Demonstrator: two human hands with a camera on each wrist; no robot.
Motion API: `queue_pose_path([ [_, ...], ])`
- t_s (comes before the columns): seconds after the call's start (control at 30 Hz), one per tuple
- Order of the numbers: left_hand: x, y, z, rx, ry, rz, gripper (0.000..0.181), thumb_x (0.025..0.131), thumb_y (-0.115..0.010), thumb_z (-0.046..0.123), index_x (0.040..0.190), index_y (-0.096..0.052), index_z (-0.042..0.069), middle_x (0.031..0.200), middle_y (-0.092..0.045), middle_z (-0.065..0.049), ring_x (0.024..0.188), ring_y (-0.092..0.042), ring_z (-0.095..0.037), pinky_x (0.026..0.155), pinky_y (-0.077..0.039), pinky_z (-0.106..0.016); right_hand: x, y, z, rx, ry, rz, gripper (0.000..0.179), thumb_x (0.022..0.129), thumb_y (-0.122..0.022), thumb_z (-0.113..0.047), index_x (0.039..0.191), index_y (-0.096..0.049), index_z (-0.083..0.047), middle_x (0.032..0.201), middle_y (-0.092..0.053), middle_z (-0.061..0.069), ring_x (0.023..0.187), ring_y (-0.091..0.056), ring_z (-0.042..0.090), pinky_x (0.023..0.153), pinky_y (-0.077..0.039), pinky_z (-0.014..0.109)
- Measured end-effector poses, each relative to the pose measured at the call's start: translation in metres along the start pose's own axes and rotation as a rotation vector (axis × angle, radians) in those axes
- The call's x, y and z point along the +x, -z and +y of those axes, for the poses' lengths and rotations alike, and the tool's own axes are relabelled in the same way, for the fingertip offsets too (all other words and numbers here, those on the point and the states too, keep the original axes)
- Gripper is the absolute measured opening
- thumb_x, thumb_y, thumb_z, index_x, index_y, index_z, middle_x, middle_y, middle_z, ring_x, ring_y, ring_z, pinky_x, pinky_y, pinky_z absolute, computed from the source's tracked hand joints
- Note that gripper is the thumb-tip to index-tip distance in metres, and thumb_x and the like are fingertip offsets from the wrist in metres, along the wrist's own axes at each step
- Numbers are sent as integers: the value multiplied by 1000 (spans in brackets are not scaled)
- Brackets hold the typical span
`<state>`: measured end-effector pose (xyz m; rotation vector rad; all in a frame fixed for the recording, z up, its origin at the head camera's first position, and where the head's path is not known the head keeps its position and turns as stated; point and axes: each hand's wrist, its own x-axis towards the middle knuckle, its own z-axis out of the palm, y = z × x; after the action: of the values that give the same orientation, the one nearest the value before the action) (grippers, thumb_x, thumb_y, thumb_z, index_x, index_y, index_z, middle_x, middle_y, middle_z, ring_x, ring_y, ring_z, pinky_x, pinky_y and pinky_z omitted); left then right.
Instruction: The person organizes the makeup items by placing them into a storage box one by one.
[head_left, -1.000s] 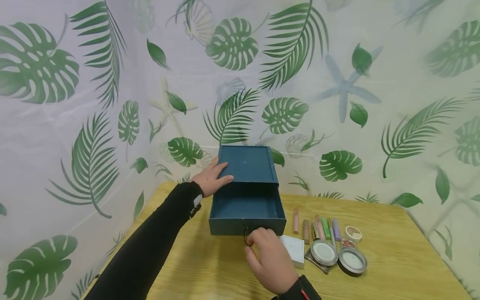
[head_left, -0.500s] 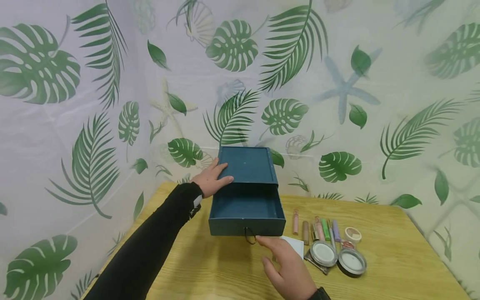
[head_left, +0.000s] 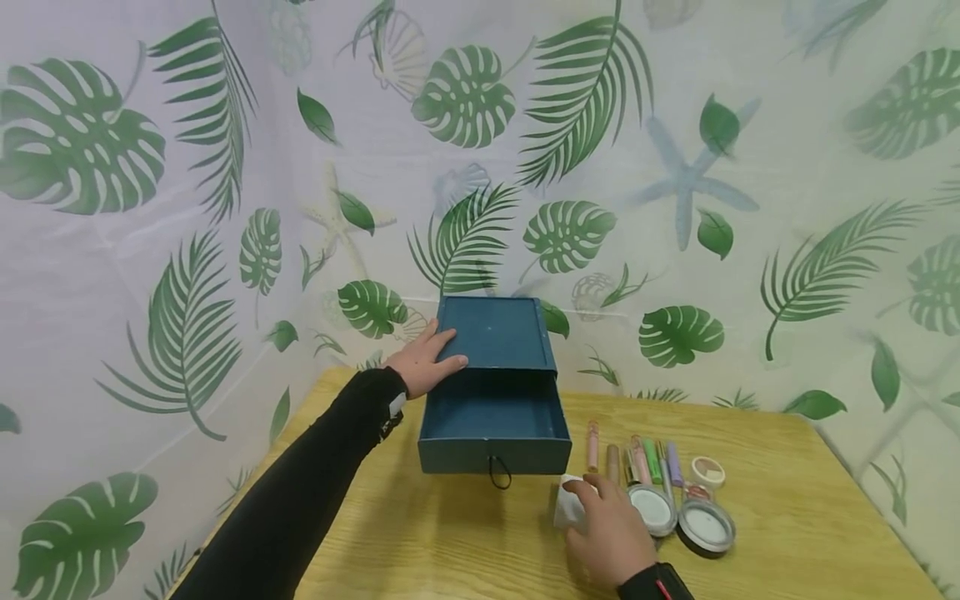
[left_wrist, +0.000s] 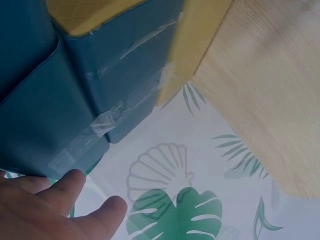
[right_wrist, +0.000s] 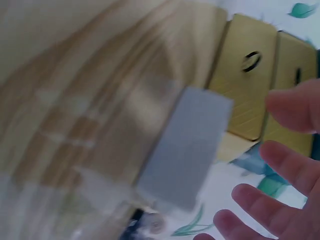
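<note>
Right hand (head_left: pixel 611 537) moved off loop (head_left: pixel 491 468); now near white box (head_left: pixel 567 507).

1. Drawer (head_left: pixel 528 457): passable from above
2. Left hand (head_left: pixel 422 363) blocks the blue box's (head_left: pixel 495 333) left edge
3. Compacts (head_left: pixel 707 525) and tubes (head_left: pixel 652 461) crowd the right hand's (head_left: pixel 611 533) right side
4. Gap from white box (head_left: pixel 566 512) to drawer: probably narrow

The white box (head_left: pixel 567 512) is partly covered by the right hand (head_left: pixel 611 533). Behind the left hand (head_left: pixel 422 362), the black sleeve (head_left: pixel 288 492) is cut off by the head view's edge; beside that hand, the drawer (head_left: pixel 457 457) is partly hidden under the blue casing (head_left: pixel 495 335).
</note>
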<state>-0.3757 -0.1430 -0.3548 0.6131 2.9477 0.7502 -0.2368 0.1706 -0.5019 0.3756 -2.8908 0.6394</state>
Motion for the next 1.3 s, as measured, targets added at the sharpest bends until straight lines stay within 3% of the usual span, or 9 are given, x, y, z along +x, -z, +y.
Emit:
queue_pose_path([
  [0.23,1,-2,-1,-6,6,-3,72,106,-47,49,162,-25,9,168,-3,-20,152,-17,-38,123,-28,-55,5,-11,13,-64,-43,-94,39,78,-85,-17,111,-66,-22,129,-57,16,124,-50,44,86,-54,60],
  [0.4,3,2,-1,3,9,9,72,106,-46,49,162,-25,10,168,-4,-20,152,-17,-38,123,-28,-56,14,-10,10,-112,-13,-84,43,71,-89,-17,104,-63,-23,111,-57,7,103,-57,35,74,-54,54],
  [0.57,0,2,0,5,7,5,72,106,-46,50,162,-26,9,168,-5,-20,152,-17,-37,122,-28,-56,20,-9,8,-96,9,-85,40,70,-88,-10,96,-59,-17,98,-50,7,77,-51,25,61,-48,41],
  [0.67,0,0,-1,6,7,1,72,106,-46,50,162,-26,9,168,-5,-19,152,-18,-37,122,-29,-56,23,-9,5,-123,13,-83,36,71,-88,-10,90,-58,-16,124,-52,22,101,-57,43,56,-49,41],
  [0.8,0,-1,0,7,8,5,72,106,-46,51,162,-26,10,168,-6,-19,152,-19,-37,121,-30,-56,23,-11,3,-217,18,-82,32,73,-89,-18,90,-62,-15,132,-47,29,112,-53,55,58,-52,48],
  [0.9,0,-2,1,10,9,3,72,106,-46,51,162,-27,11,168,-6,-18,152,-18,-36,122,-30,-55,20,-12,2,-249,19,-104,33,75,-89,-19,96,-64,-14,102,-49,18,80,-56,37,57,-48,48],
  [1.1,0,-1,3,11,18,-9,72,106,-46,51,162,-26,12,169,-5,-17,152,-18,-36,122,-30,-55,15,-8,2,-210,57,-161,34,76,-85,-10,94,-56,-16,93,-42,11,72,-43,29,60,-39,43],
  [1.3,2,-3,0,12,21,-4,71,106,-44,51,163,-25,12,169,-4,-17,152,-18,-36,121,-30,-55,21,3,10,-211,92,-256,38,75,-87,-15,96,-55,-19,91,-49,6,72,-46,25,58,-43,40],
])
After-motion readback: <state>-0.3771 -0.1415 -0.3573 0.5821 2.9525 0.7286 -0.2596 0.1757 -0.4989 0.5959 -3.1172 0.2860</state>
